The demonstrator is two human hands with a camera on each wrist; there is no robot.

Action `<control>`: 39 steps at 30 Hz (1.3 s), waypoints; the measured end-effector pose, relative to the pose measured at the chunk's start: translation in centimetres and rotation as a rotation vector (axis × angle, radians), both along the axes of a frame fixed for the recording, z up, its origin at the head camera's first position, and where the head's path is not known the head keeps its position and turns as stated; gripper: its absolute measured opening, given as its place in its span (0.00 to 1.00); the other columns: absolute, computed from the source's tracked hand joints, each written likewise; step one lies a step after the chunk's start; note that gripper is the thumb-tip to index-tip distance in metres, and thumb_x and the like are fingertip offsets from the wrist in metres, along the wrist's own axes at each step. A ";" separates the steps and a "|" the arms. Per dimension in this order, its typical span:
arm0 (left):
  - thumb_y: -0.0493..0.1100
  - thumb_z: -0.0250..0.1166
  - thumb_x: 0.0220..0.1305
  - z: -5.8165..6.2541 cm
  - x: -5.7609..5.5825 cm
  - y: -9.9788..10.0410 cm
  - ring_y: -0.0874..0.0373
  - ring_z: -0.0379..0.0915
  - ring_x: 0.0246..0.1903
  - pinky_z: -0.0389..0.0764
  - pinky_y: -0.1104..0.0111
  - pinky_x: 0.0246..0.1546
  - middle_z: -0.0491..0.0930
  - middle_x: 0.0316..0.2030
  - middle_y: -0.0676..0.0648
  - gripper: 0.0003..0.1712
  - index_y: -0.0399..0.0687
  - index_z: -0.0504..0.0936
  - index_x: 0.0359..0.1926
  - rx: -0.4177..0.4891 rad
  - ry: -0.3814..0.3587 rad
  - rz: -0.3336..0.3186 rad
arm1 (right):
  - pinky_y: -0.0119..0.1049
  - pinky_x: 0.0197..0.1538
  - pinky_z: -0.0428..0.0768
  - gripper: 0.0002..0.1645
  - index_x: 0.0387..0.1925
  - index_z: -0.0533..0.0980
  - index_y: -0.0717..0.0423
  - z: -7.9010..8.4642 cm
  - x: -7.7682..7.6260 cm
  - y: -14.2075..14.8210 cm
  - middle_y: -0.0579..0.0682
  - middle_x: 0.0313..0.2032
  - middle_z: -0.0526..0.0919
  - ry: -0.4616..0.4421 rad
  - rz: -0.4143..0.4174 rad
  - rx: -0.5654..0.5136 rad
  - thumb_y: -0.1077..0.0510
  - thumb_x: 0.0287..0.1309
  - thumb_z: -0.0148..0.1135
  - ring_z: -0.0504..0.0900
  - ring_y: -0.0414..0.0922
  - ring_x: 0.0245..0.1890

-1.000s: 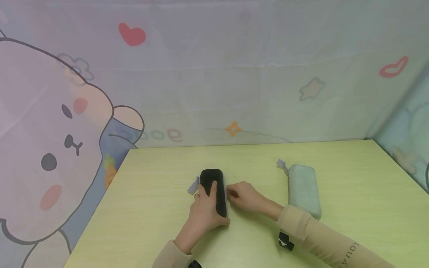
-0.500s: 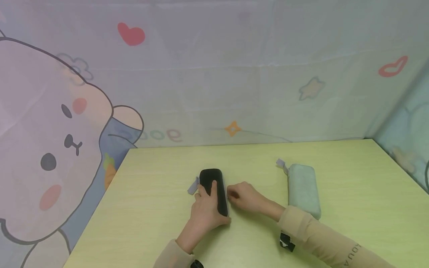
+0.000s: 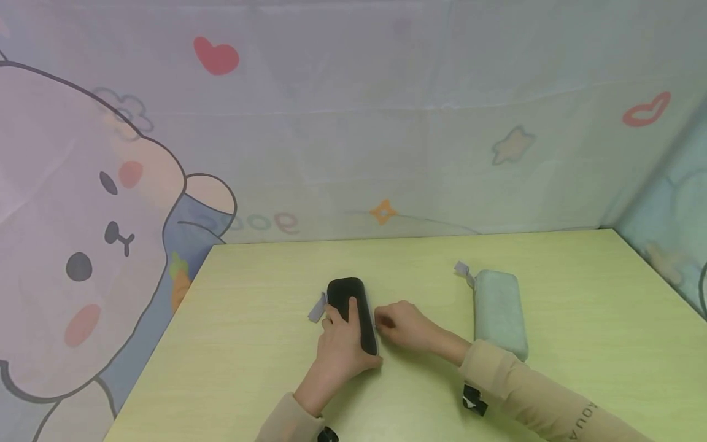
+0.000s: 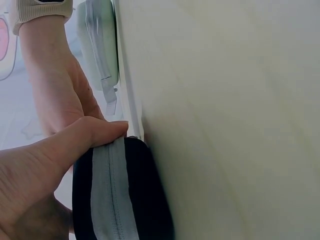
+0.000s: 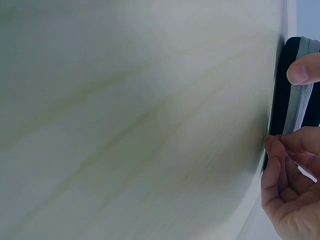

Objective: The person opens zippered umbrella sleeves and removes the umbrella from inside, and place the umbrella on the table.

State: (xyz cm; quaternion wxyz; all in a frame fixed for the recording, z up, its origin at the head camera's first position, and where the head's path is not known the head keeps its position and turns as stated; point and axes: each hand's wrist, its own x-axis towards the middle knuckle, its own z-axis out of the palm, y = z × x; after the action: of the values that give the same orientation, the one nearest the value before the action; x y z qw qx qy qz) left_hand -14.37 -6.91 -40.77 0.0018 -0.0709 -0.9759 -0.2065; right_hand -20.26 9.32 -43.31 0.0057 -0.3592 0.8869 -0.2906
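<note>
A black zip pencil case (image 3: 347,288) with a grey zipper band (image 4: 114,190) lies on the table, turned slightly. My left hand (image 3: 341,345) holds it down, fingers spread over its top and the thumb bent round its near end. At the case's right side, my right hand (image 3: 405,324) has thumb and fingertips pinched together on the zipper edge; what sits between them is hidden by the fingers. The right wrist view shows this right hand (image 5: 295,185) low beside the zipper, with the left thumb (image 5: 300,72) further along the band. A grey fabric tab (image 3: 317,308) sticks out on the case's left.
A pale green zip case (image 3: 499,310) with a grey tab (image 3: 461,268) lies to the right, its lower part close to my right sleeve (image 3: 491,368). The light yellow table (image 3: 248,307) ends at a patterned cloth backdrop (image 3: 342,153).
The near end of the black case and my left hand have shifted very slightly to the right. My right hand stays almost in place at the zipper edge.
</note>
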 end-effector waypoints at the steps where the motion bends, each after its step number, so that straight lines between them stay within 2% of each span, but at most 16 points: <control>1: 0.55 0.81 0.33 0.0 0.0 0.0 0.25 0.65 0.54 0.80 0.53 0.31 0.52 0.63 0.15 0.67 0.34 0.56 0.71 -0.001 0.003 0.002 | 0.25 0.29 0.69 0.07 0.25 0.76 0.53 0.0 0.0 0.0 0.43 0.21 0.78 -0.003 0.000 0.000 0.66 0.56 0.60 0.67 0.32 0.22; 16: 0.55 0.81 0.33 0.3 0.2 0.6 0.27 0.67 0.52 0.79 0.55 0.31 0.52 0.64 0.16 0.67 0.32 0.57 0.70 -0.024 0.011 0.030 | 0.25 0.30 0.70 0.07 0.26 0.76 0.53 -0.2 0.2 0.4 0.41 0.22 0.78 -0.010 -0.007 0.011 0.65 0.57 0.60 0.68 0.33 0.23; 29: 0.56 0.80 0.34 0.3 0.2 0.7 0.27 0.66 0.53 0.79 0.55 0.32 0.49 0.65 0.16 0.68 0.33 0.54 0.71 -0.026 -0.018 0.042 | 0.25 0.30 0.69 0.07 0.26 0.76 0.53 -0.2 0.6 0.6 0.42 0.22 0.79 -0.017 0.015 0.004 0.66 0.57 0.59 0.67 0.32 0.23; 35: 0.59 0.79 0.37 0.7 0.5 0.2 0.28 0.61 0.61 0.78 0.54 0.29 0.45 0.68 0.19 0.67 0.41 0.53 0.73 -0.039 -0.051 0.010 | 0.25 0.30 0.69 0.08 0.25 0.76 0.54 -0.2 0.6 0.5 0.42 0.21 0.78 -0.036 0.001 -0.003 0.66 0.57 0.59 0.67 0.32 0.22; 39: 0.60 0.77 0.41 0.8 0.7 -0.4 0.28 0.54 0.66 0.79 0.48 0.37 0.46 0.71 0.25 0.61 0.47 0.57 0.73 -0.064 -0.034 -0.053 | 0.25 0.31 0.70 0.07 0.25 0.77 0.54 -0.1 0.7 0.5 0.43 0.22 0.80 -0.029 -0.010 -0.002 0.65 0.58 0.60 0.68 0.32 0.23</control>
State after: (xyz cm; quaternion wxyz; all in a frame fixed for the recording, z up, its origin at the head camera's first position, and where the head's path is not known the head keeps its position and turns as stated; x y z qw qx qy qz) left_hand -13.67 -7.36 -40.00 -0.0224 -0.0934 -0.9797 -0.1762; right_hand -19.54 9.86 -43.39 0.0168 -0.3503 0.8882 -0.2968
